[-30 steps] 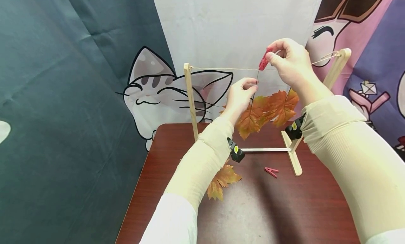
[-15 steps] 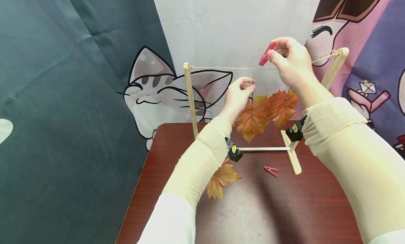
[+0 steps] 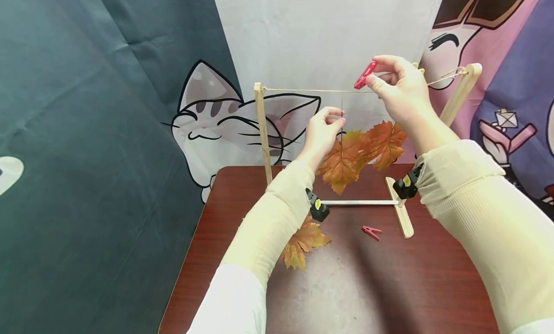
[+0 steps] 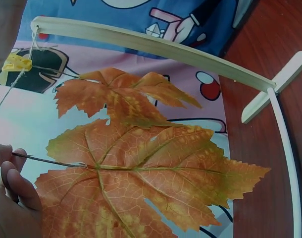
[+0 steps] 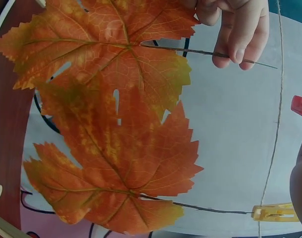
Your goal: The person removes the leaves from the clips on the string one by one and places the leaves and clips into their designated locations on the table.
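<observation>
My left hand pinches the thin dark stem of an orange maple leaf, which hangs blade down. The stem's upper tip stands just below the string. My right hand holds a red clothespin between thumb and fingers, its tip close above the string and to the right of the stem. A second orange leaf hangs beside the first, its stem clipped to the string by a yellow clothespin; in the head view my right hand mostly hides that clip.
The string spans two wooden posts joined low down by a white rod. Another red clothespin lies on the brown table. A yellow-orange leaf lies partly hidden under my left forearm. Printed curtains hang behind.
The red clothespin has lifted slightly from the string. My left hand has shifted a little left with the leaf, so its stem tip has dropped away from the string and clothespin.
</observation>
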Available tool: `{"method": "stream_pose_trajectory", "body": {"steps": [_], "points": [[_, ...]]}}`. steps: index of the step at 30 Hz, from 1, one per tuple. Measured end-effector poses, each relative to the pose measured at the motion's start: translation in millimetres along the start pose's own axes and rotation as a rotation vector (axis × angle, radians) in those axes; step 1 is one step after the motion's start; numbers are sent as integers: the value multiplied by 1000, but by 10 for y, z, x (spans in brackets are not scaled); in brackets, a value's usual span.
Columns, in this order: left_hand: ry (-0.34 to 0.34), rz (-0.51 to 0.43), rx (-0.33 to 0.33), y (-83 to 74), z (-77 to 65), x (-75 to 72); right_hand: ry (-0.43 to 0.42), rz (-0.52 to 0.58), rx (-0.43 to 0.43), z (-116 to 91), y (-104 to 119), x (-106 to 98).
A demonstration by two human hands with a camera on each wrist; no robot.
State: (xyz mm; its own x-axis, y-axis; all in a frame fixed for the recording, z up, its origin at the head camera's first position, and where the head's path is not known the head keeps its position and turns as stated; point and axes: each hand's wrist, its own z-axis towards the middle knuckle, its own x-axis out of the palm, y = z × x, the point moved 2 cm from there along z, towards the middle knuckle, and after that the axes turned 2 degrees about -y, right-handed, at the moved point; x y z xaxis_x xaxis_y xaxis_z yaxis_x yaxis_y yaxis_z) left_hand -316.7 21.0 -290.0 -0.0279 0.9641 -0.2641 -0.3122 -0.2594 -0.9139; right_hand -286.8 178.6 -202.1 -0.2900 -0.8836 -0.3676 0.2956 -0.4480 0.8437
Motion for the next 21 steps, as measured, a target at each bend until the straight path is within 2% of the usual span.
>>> {"method": "stream_pose_trajectory", "body": {"steps": [11,21], "points": [[-3,3,-27,94,-46,-3,-8,81,24,-110,-157,34],[-27,-47,-52,191,-96,19,-15,35,27,-195,-300,41]]}}
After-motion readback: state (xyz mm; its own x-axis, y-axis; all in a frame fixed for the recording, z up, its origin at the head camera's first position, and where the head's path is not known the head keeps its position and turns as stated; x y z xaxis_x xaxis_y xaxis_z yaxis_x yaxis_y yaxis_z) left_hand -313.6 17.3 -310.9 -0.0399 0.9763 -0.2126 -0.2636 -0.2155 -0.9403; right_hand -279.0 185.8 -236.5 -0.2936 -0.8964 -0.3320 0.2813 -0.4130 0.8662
